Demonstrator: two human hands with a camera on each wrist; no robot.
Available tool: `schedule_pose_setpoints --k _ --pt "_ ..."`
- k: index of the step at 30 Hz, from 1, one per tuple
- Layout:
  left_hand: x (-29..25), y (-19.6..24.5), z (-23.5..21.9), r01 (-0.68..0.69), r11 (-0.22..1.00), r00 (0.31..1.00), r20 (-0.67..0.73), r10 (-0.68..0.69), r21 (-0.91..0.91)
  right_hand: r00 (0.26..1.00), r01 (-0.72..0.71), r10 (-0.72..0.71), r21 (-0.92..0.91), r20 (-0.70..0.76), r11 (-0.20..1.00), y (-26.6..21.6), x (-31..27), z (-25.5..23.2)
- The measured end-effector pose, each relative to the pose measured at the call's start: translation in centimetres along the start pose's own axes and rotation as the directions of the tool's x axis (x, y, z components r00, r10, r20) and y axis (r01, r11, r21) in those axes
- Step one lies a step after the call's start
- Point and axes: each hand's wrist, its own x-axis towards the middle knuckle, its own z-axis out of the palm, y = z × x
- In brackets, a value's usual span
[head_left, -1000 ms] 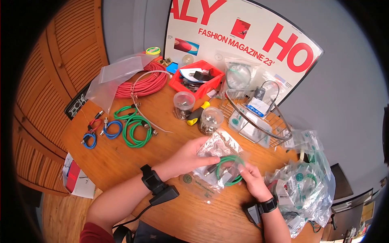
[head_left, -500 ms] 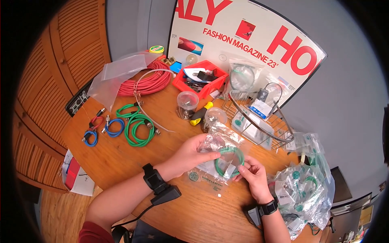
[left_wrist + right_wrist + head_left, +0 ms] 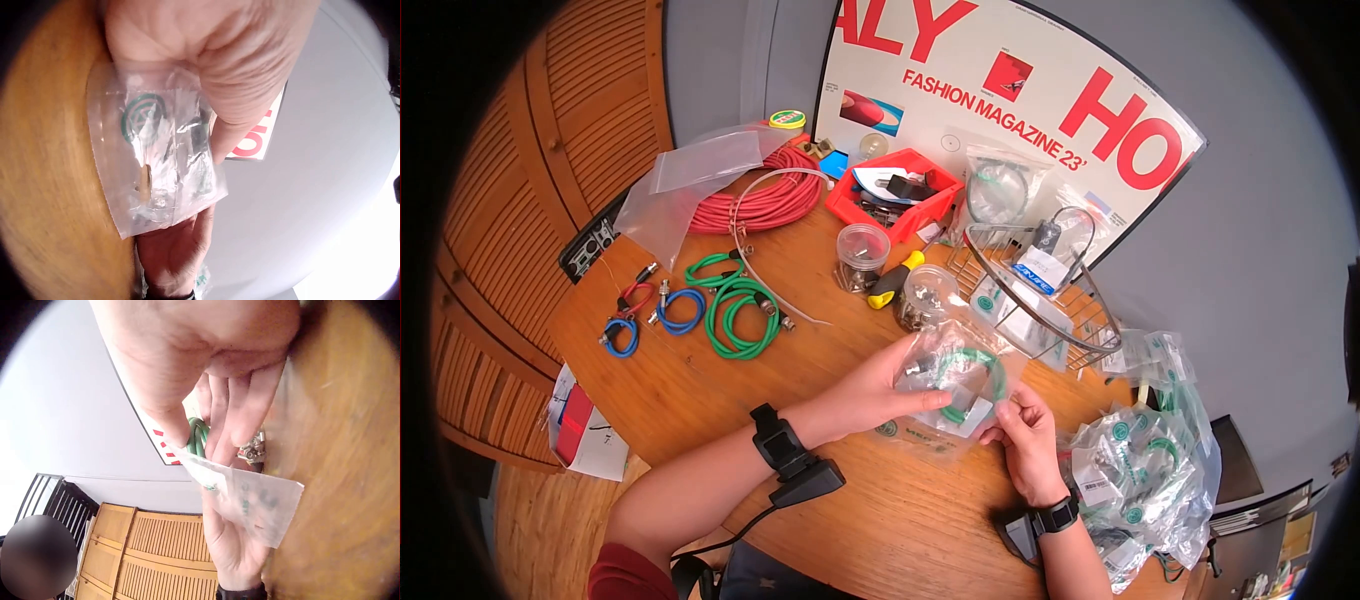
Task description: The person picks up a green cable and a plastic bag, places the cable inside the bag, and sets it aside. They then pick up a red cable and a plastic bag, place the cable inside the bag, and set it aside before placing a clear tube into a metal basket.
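Note:
In the head view my left hand (image 3: 870,395) grips a clear plastic bag (image 3: 940,437) from its left side, thumb lying across the front. A coiled green cable (image 3: 998,375) with metal connectors shows through the plastic, beside a small white label. My right hand (image 3: 1027,440) pinches the bag's right edge, thumb against fingers. Green print marks the bag (image 3: 159,206) in the left wrist view, where the right hand (image 3: 172,259) appears below it. The right wrist view shows green cable (image 3: 197,439) near the right thumb, above the bag (image 3: 262,503).
Coiled green cables (image 3: 740,320), blue cables (image 3: 681,312) and a red coil (image 3: 775,195) lie left. Behind are a red bin (image 3: 930,200), plastic jars (image 3: 928,290), a yellow-black handle (image 3: 895,280) and a wire basket (image 3: 1100,350). Bagged cables (image 3: 1135,470) are piled right.
The green coil has shifted within the bag's outline, its connectors now towards the upper left. The bag has turned up a little. My right hand has moved slightly from the coil to the bag's edge.

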Motion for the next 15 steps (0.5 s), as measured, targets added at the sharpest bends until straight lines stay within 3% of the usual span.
schedule_pose_setpoints --k 3,6,9,12,15 --pt "0.0 0.0 0.1 -0.026 1.000 1.000 -0.010 0.026 0.012 1.000 0.000 0.000 -0.005 0.015 1.000 0.2 0.0 -0.3" --pt "-0.2 -0.1 0.1 -0.019 0.999 0.994 -0.111 0.023 0.036 0.998 0.017 -0.020 0.052 0.056 0.998 0.3 -0.1 -0.3" --pt "-0.3 0.5 0.2 -0.008 0.999 0.996 -0.094 0.004 -0.043 0.990 0.048 -0.062 0.107 0.129 0.993 0.7 -0.1 0.0" --pt "-0.3 0.4 0.5 0.013 1.000 0.999 -0.043 -0.014 -0.025 0.983 0.091 -0.089 -0.004 0.160 0.996 0.8 0.0 0.4" --pt "-0.2 -0.6 0.3 -0.100 0.991 0.994 0.041 0.097 0.093 0.995 0.056 -0.052 -0.040 0.090 0.998 0.7 0.1 0.2"
